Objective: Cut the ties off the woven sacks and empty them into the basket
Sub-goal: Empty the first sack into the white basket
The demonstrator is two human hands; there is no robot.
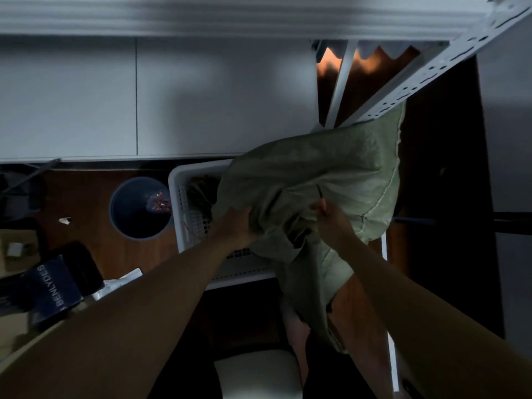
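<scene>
Left hand [236, 226], right hand [331, 220] gripping green sack [316, 174], over basket [184, 180]

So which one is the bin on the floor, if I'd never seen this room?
Start at the white perforated basket under the green woven sack that both hands grip. Just left of the basket, on the brown floor, stands the bin. It is the only round, blue-grey, open-topped thing there, with reddish scraps inside.

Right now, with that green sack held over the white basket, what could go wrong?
The green woven sack overhangs the white basket's right side, so contents might spill onto the floor. The right hand seems to hold a thin tool along with the fabric, which could nick the left hand gripping nearby.
</scene>
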